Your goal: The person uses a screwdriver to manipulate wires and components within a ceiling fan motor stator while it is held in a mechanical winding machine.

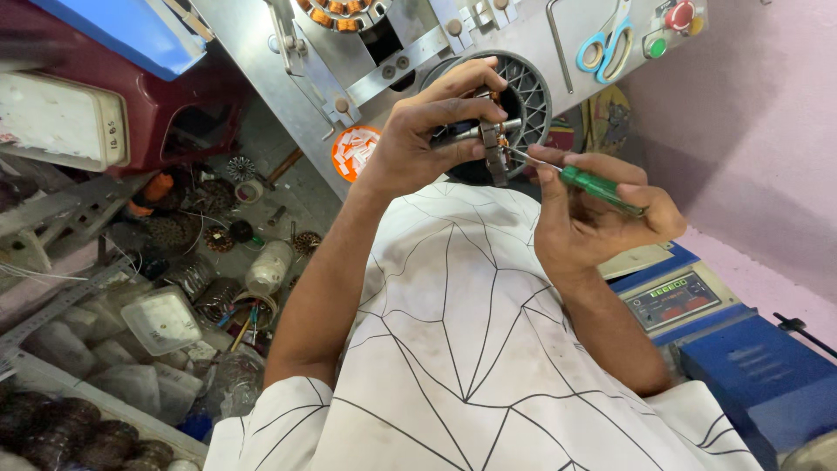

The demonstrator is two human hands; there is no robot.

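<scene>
Pink wall, grey floor w/ clutter.

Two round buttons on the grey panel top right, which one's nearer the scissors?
The green button. It sits just right of the blue-handled scissors, lower on the grey panel. The red button is higher and farther toward the corner.

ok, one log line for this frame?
left hand: holds small motor rotor | right hand: holds green-handled screwdriver | tip: at rotor

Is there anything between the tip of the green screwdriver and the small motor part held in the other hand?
Nothing visible. The left hand holds the motor part; the right hand holds the green screwdriver, whose blade reaches the part directly.
</scene>
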